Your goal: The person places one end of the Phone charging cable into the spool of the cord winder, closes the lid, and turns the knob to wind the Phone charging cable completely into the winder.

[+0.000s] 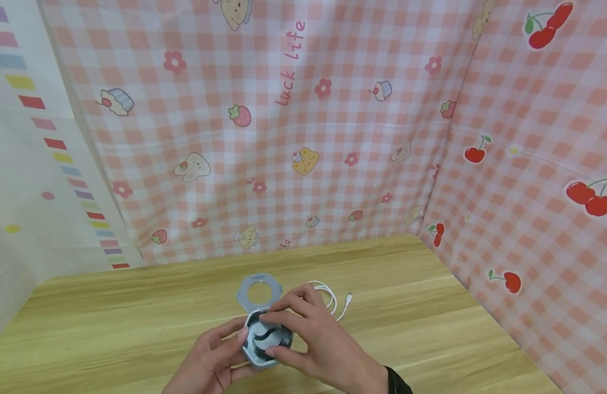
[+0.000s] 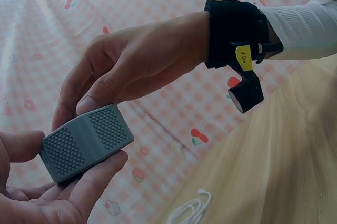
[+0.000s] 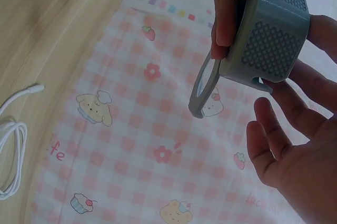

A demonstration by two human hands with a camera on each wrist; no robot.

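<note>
While my left hand (image 1: 212,358) cradles the grey hexagonal case (image 1: 265,343) and my right hand (image 1: 310,339) pinches its rim, only wrist views reveal honeycomb-textured walls.

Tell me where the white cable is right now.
In the head view the white cable lies coiled on the wooden table, just behind the right hand, right of the grey case's open lid.
</note>
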